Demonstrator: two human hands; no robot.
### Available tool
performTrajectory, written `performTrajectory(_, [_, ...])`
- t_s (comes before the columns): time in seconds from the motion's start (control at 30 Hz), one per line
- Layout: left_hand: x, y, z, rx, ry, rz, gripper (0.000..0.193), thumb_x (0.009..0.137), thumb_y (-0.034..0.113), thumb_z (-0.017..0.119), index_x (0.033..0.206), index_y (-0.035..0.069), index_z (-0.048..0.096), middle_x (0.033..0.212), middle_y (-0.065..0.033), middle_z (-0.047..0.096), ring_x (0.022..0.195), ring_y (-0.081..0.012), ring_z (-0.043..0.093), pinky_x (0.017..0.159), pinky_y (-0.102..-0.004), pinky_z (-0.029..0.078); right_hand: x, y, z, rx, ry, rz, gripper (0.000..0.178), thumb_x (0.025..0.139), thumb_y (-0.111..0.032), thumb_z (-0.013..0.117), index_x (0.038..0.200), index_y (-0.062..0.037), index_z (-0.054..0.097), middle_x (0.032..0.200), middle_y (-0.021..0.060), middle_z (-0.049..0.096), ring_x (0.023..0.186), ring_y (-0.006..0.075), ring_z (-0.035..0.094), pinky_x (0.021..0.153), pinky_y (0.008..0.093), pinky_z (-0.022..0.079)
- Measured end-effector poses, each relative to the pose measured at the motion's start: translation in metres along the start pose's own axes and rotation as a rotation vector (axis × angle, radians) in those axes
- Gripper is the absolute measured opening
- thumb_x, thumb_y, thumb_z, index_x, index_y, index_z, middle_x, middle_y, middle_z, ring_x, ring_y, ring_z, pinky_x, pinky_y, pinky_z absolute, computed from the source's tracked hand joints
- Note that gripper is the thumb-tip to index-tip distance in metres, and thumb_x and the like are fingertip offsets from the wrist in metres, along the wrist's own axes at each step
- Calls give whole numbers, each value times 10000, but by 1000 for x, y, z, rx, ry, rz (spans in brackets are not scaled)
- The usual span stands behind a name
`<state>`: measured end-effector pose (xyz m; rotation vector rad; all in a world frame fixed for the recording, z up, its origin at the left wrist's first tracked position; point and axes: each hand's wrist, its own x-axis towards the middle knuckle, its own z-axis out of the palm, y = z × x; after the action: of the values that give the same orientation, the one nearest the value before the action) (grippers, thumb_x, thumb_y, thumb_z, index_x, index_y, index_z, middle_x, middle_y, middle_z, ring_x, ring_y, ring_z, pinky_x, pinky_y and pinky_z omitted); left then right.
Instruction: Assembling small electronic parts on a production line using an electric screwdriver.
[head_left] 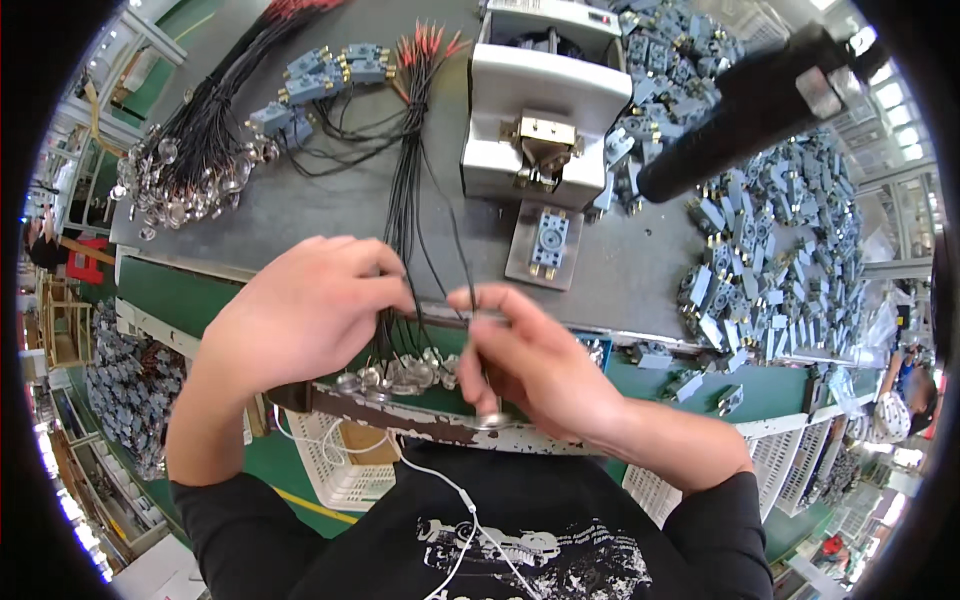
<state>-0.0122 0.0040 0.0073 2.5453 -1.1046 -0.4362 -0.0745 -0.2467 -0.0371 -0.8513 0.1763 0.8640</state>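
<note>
A bundle of thin black wires with red tips at the far end runs down the table toward me. Round silvery ends hang from its near end at the table's front. My left hand is closed against this bundle, with thumb and forefinger on the wires. My right hand pinches one black wire drawn apart from the rest; a round silvery end shows below its fingers. Both hands are slightly blurred.
Beyond my hands stands a white bench machine; a grey block sits on the plate before it. Grey blocks are heaped at right, under a black tube. Another wire bundle and several wired blocks lie at left.
</note>
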Motion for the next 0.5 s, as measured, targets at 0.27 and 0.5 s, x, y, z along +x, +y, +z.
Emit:
performTrajectory(0.27, [77, 18, 35, -44, 250, 339, 366, 796, 124, 824, 1134, 87, 689, 973, -76, 650, 921, -294, 648, 830, -409, 559, -33, -60, -27, -1949, 212, -418, 166, 920, -85, 652, 1083, -61, 665, 791, 117, 625, 703, 356, 614, 673, 454, 512])
performTrajectory(0.5, [85, 15, 31, -175, 306, 314, 265, 805, 9, 772, 1056, 68, 711, 865, -92, 599, 787, -295, 611, 698, -402, 504, -36, -61, -63, -1412, 370, -429, 261, 895, -191, 822, 1080, -37, 722, 953, 82, 702, 866, 148, 658, 739, 295, 510])
